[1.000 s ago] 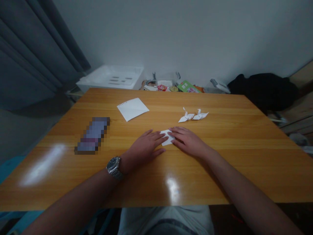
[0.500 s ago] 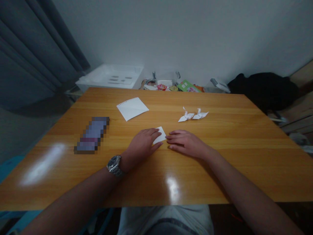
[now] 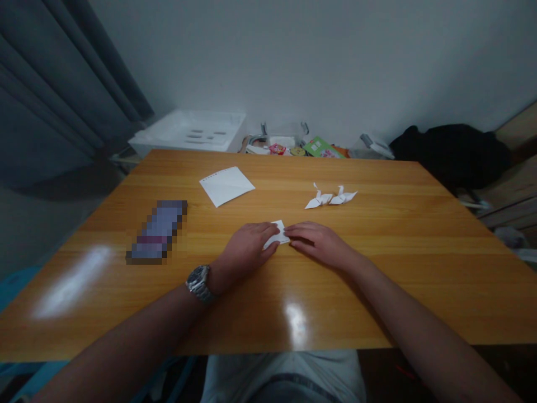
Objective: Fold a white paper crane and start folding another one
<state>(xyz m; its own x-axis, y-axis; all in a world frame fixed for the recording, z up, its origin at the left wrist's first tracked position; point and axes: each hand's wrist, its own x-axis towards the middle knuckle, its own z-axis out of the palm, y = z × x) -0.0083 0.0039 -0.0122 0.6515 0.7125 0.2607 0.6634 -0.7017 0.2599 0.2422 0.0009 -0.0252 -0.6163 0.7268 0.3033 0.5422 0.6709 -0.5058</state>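
A small folded white paper (image 3: pixel 277 234) lies on the wooden table (image 3: pixel 377 268) between my hands. My left hand (image 3: pixel 246 247), with a metal watch (image 3: pixel 198 282) on its wrist, has its fingers curled over the paper's left part, thumb underneath. My right hand (image 3: pixel 319 242) meets the paper's right edge, its index finger and thumb pinched on it and the other fingers lying low on the table. Most of the paper is hidden under the left fingers.
A flat white sheet (image 3: pixel 226 186) lies farther back left, and two white paper cranes (image 3: pixel 331 198) sit back right. A blurred-out dark object (image 3: pixel 156 232) lies at the left. Behind the table are a white bin (image 3: pixel 191 131), small clutter (image 3: pixel 293 148) and a black bag (image 3: pixel 448 152).
The paper slid left and was folded smaller. My left hand curled over it. My right hand drew off it, then came back to pinch its right edge.
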